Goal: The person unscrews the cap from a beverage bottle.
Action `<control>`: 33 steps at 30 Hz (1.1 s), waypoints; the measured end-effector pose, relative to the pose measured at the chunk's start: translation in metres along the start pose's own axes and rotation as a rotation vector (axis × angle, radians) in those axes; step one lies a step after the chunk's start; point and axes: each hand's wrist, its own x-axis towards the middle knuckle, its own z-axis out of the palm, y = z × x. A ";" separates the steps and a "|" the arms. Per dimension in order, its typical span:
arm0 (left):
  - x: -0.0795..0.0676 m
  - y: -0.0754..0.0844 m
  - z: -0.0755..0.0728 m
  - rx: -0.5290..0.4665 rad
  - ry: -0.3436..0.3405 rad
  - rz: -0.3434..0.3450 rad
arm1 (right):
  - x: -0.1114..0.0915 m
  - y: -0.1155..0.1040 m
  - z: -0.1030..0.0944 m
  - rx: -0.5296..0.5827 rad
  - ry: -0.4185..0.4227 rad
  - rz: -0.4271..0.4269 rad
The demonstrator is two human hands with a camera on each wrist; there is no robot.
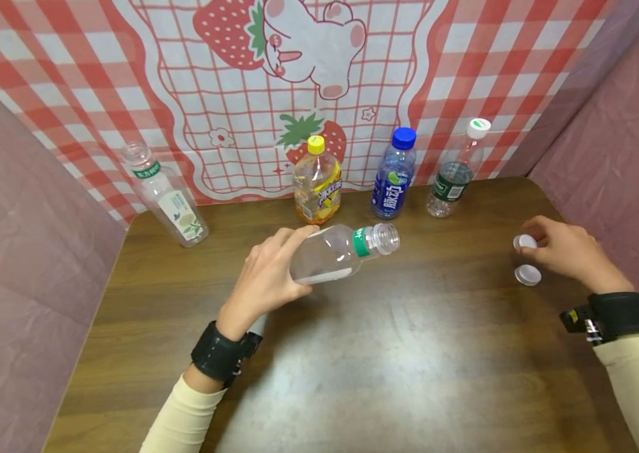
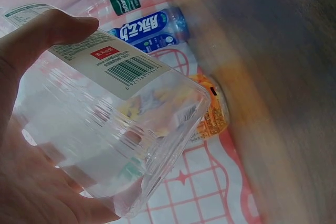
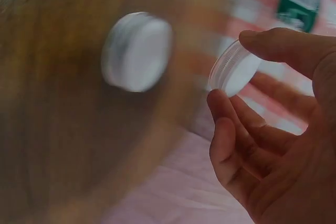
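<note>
My left hand (image 1: 268, 270) grips a clear plastic bottle (image 1: 327, 255) round its body, tilted nearly flat above the table with its uncapped mouth toward the right. A green band circles its neck, and a barcode label shows in the left wrist view. At the table's right side, my right hand (image 1: 571, 251) pinches a white bottle cap (image 3: 239, 69) between thumb and fingertips. A second white cap (image 1: 527, 275) lies on the table just below that hand.
On the brown table (image 1: 410, 377), a similar uncapped bottle (image 1: 174, 207) stands at back left. Along the back stand a yellow-capped bottle (image 1: 317, 182), a blue-capped bottle (image 1: 394, 176) and a white-capped bottle (image 1: 455, 173). A checked cloth (image 1: 228, 119) hangs behind.
</note>
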 end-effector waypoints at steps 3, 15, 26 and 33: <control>-0.001 -0.001 -0.001 0.001 -0.002 -0.001 | 0.011 0.011 0.011 -0.010 -0.072 0.027; -0.001 -0.002 -0.005 -0.002 -0.001 -0.012 | 0.025 0.005 0.022 -0.036 -0.158 0.040; 0.002 -0.004 -0.004 -0.018 -0.027 -0.018 | 0.002 -0.043 0.012 -0.075 0.046 -0.025; 0.001 -0.005 -0.001 -0.040 -0.037 -0.039 | 0.000 -0.138 0.006 0.006 0.238 -0.189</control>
